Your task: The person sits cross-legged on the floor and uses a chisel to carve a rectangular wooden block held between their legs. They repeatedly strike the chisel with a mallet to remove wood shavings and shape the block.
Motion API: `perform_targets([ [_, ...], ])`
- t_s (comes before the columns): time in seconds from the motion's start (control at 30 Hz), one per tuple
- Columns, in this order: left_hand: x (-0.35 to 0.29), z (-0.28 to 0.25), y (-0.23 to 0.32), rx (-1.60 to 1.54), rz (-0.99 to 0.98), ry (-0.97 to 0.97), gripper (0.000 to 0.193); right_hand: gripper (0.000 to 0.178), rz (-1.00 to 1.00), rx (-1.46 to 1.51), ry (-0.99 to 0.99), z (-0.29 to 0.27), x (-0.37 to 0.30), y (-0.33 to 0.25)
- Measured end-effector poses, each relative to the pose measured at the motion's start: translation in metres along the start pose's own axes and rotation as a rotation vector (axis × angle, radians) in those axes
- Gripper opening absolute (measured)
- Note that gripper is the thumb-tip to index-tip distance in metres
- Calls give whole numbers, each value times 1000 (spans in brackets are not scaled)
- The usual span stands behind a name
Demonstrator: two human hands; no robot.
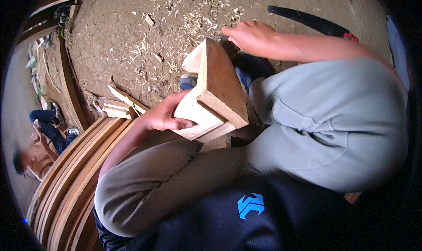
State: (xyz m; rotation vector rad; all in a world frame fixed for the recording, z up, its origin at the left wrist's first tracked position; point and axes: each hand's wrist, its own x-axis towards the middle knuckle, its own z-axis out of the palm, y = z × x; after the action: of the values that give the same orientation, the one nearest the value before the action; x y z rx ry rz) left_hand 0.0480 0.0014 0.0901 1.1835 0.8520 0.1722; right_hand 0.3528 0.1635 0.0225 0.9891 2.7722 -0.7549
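Note:
Between my knees stands a tilted piece of joined pale wooden boards (222,81), with angled faces meeting at a sharp edge. My left hand (169,115) is closed on its left side, the thumb lying over the pale board. At the far top end of the wood, my right hand (248,36) is closed in a fist around a thin metal tool (216,37). Only a short, flat, greyish part of that tool shows, close against the wood's top edge; its kind cannot be made out.
A hand saw (307,20) with a dark blade and red handle lies on the dirt floor at far right. Wood chips (198,20) litter the ground ahead. Long stacked planks (72,185) run along my left, beside wood offcuts (118,108). Another person (44,147) sits at far left.

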Motion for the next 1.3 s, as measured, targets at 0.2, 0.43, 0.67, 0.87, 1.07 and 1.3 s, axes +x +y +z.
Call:
perform_targets([
  [0.2, 14, 13, 3, -80, -66, -130, 85, 23, 14, -12, -52, 12, 29, 7],
  [0.43, 12, 6, -1, 58, 21, -118, 85, 20, 105, 155, -51, -29, 29, 0],
  [0.67, 13, 9, 7, 119, 83, -96, 81, 29, 139, 194, -96, -49, 19, 19],
  [0.87, 13, 10, 17, 51, -13, -111, 77, 23, 156, 121, -154, -76, 20, 3],
  [1.07, 17, 8, 11, -9, 26, -102, 75, 9, -30, -221, 68, -43, 15, -8],
  [1.3, 15, 13, 15, 21, 49, -107, 72, 12, -52, -231, 66, -26, 20, 1],
])
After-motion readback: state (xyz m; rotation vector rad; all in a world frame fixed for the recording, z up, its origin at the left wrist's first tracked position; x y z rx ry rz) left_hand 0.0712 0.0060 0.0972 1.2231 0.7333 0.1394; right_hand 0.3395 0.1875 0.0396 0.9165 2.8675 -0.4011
